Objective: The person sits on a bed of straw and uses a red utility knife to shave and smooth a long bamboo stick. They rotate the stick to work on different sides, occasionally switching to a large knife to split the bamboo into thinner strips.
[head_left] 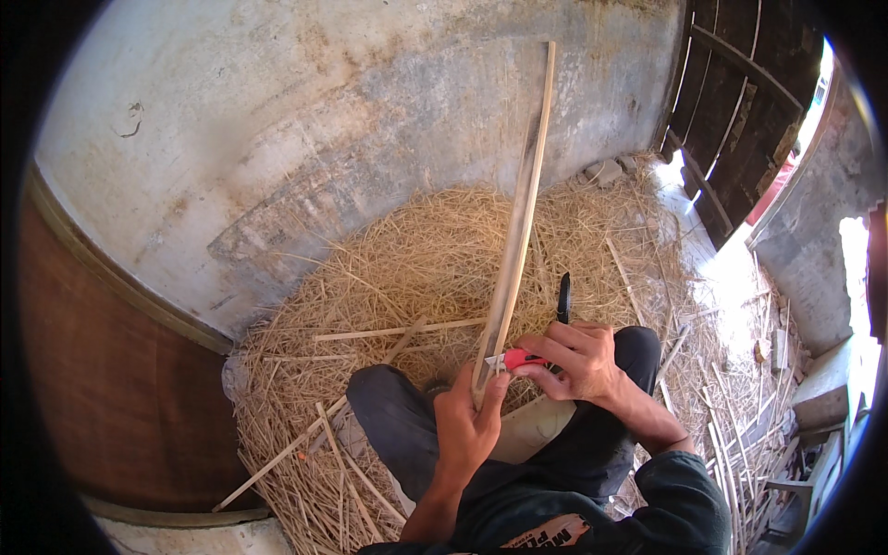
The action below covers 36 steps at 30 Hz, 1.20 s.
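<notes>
A long split bamboo strip (520, 236) slants up and away from my lap, with a dark grey face and a pale edge. My left hand (469, 421) is closed round its near end. In my closed right hand (583, 363) is a red utility knife (525, 359). Its short metal blade lies against the strip, just above my left thumb. Beyond my right fingers a narrow black piece (564, 296) sticks up; whether it belongs to the knife I cannot tell. Both hands are above my crossed legs, in dark trousers.
Straw-like shavings (416, 236) cover the floor around me. Several loose pale strips (277, 462) lie at the left and right. A stained wall (305, 120) stands ahead, a brown panel (120, 370) is at the left, and a dark plank door (740, 102) is at the far right.
</notes>
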### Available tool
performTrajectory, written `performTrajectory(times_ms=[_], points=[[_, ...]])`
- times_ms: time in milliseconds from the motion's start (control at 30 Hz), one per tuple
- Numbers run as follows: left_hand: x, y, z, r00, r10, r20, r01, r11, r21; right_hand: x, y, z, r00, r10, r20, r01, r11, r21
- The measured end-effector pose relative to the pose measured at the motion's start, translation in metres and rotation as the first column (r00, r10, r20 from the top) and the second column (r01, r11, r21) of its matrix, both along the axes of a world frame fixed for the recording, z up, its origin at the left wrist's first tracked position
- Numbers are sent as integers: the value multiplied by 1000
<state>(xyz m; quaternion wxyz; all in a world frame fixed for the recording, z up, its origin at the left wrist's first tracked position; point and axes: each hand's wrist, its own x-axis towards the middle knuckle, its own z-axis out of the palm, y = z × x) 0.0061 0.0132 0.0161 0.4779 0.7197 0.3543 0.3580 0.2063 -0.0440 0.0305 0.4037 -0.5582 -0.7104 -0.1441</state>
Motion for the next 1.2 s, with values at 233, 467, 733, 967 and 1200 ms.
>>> performTrajectory(times_ms=[233, 467, 733, 967, 1200], points=[[-14, -14, -10, 994, -34, -106, 28, 998, -57, 37, 21, 3, 944, -134, -303, 172, 980, 102], [-39, -24, -42, 986, -137, -92, 116, 972, -204, 125, 39, 19, 756, -382, -532, 453, 892, 3], [-22, 6, -41, 967, -154, 202, 236, 840, -489, 44, 20, -17, 932, 9, -362, -42, 995, -85], [-3, 9, -13, 954, -173, 243, 260, 882, -393, -7, -1, -24, 973, 153, -175, -176, 976, -128], [1, 8, -9, 958, -172, 231, 247, 902, -353, -16, -5, -18, 990, 99, -102, -110, 988, -104]])
